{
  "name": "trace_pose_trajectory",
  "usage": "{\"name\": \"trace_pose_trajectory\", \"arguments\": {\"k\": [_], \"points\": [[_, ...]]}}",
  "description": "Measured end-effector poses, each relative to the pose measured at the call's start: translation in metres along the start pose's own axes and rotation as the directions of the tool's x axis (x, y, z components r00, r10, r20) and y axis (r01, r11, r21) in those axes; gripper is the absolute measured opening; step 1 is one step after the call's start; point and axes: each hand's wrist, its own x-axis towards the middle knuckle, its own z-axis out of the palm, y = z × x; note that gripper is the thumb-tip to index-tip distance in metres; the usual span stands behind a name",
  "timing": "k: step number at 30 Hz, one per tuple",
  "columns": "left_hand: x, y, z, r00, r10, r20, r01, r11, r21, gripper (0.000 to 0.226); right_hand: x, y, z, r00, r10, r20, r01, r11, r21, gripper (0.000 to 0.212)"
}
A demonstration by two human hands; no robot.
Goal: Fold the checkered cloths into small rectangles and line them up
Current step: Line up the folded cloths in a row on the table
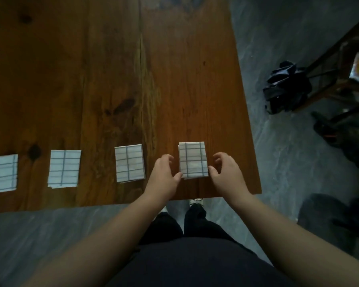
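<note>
The scene was dim and slightly soft throughout, with a warm glow brightest on the brown wooden tabletop (174, 90) near its right side. The four white folded checkered cloths (193, 160) stood out as the palest areas, without glare. The grey floor (278, 141) and dark corners faded into murky shadow, and the wide-angle lens bent straight table edges near the frame borders.

Probably home room: wooden table (112, 79), grey stone floor (278, 141), dark bag (286, 88) beside wooden furniture (340, 79).
</note>
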Motion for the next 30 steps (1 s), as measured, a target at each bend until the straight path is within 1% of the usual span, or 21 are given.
{"name": "trace_pose_trajectory", "arguments": {"k": [2,5,7,9,12,14,18,25,30], "points": [[-0.006,-0.003,0.001,0.997,0.074,-0.032,-0.068,0.986,0.154,0.06,-0.008,0.009,-0.002,0.995,-0.092,0.041,0.096,0.99,-0.1,0.039],[-0.012,-0.008,0.006,0.972,0.233,-0.033,-0.206,0.91,0.361,0.059,-0.013,0.019,-0.001,0.965,-0.243,0.102,0.262,0.925,-0.274,0.039],[-0.012,-0.007,0.01,0.957,0.289,-0.015,-0.252,0.858,0.446,0.063,-0.009,0.019,0.002,0.948,-0.295,0.118,0.318,0.89,-0.328,0.039],[-0.009,-0.006,0.015,0.95,0.311,0.0,-0.269,0.822,0.501,0.064,-0.003,0.017,0.005,0.94,-0.318,0.122,0.34,0.871,-0.354,0.038],[-0.004,-0.004,0.018,0.944,0.329,0.011,-0.283,0.795,0.536,0.061,0.003,0.014,0.008,0.93,-0.338,0.146,0.368,0.854,-0.369,0.037],[0.001,-0.004,0.017,0.939,0.344,-0.009,-0.286,0.794,0.537,0.057,0.008,0.012,0.007,0.92,-0.356,0.162,0.391,0.837,-0.382,0.036],[0.015,0.002,0.01,0.921,0.388,-0.031,-0.31,0.78,0.544,0.052,0.022,0.01,0.003,0.911,-0.385,0.146,0.41,0.815,-0.409,0.033],[0.04,0.02,0.003,0.897,0.442,-0.028,-0.35,0.745,0.568,0.053,0.052,0.001,-0.003,0.907,-0.404,0.123,0.414,0.792,-0.45,0.033],[0.036,0.013,0.007,0.902,0.432,-0.012,-0.351,0.748,0.563,0.054,0.05,0.004,-0.001,0.904,-0.409,0.126,0.418,0.783,-0.461,0.034]]}}
